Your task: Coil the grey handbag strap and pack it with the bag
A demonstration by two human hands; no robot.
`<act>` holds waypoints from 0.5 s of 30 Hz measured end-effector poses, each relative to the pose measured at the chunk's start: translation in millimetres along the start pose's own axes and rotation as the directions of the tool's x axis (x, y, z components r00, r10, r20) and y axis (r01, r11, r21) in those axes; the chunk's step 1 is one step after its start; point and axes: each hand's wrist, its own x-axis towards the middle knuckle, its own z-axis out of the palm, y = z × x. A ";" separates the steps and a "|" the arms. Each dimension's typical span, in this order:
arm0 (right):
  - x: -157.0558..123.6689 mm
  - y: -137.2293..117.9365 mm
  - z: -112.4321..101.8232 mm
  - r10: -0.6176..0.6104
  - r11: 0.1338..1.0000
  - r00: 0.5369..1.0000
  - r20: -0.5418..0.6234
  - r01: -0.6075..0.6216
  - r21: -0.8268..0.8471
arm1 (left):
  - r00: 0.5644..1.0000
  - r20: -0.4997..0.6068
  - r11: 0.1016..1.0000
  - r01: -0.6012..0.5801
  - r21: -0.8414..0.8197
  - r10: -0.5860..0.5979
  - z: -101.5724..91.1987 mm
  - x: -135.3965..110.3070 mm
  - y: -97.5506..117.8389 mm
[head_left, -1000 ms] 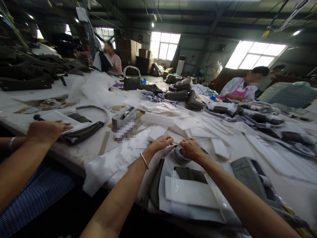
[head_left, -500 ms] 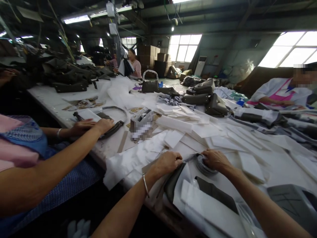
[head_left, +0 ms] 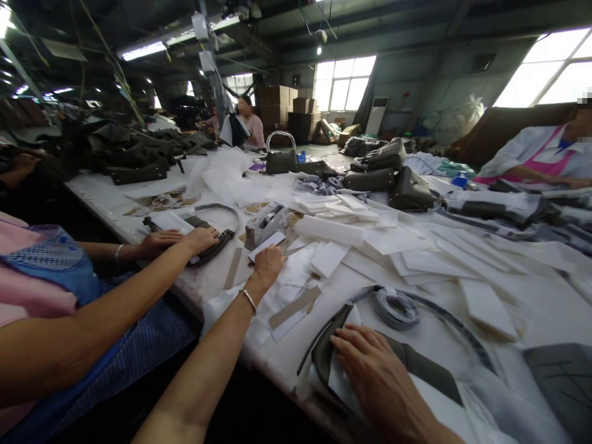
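A window (head_left: 345, 86) glows at 1 o'clock beyond a workshop table (head_left: 203, 280) strewn with white sheets (head_left: 328, 231). At 5 o'clock, a worker's right hand (head_left: 370, 364) lies open, palm down, on a dark bag (head_left: 428, 365), beside a grey coil (head_left: 398, 320). Toward 7 o'clock, near centre, the left hand (head_left: 269, 264) curls before a tape dispenser (head_left: 272, 225); its grip cannot be told. At 9 o'clock, a co-worker's hand (head_left: 202, 239) touches another bag (head_left: 197, 221).

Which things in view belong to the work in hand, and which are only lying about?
Seemingly in use:
dark bag under the right hand
white card at the left hand
coiled grey strap beside the bag

Seemingly just lying about:
upright handled bag farther back
stacked cardboard boxes
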 end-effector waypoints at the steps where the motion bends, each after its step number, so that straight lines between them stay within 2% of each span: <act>1: -2.2 -3.5 7.5 0.002 1.000 1.000 -0.021 -0.002 0.021 | 1.000 0.007 1.000 -0.003 0.018 0.003 3.3 2.0 1.3; 5: -5.2 -1.4 17.5 0.019 0.997 0.998 -0.052 -0.015 0.074 | 1.000 0.025 0.997 -0.016 0.076 0.014 10.3 7.8 3.8; 10: -6.1 3.2 8.3 -0.048 0.993 0.999 -0.010 0.049 0.105 | 0.999 0.030 0.993 -0.043 0.112 0.040 9.6 4.6 0.3; 15: -7.3 5.1 -2.0 -0.112 0.986 0.991 0.067 0.102 0.134 | 0.998 0.009 0.995 -0.070 0.078 0.069 0.3 -2.9 0.6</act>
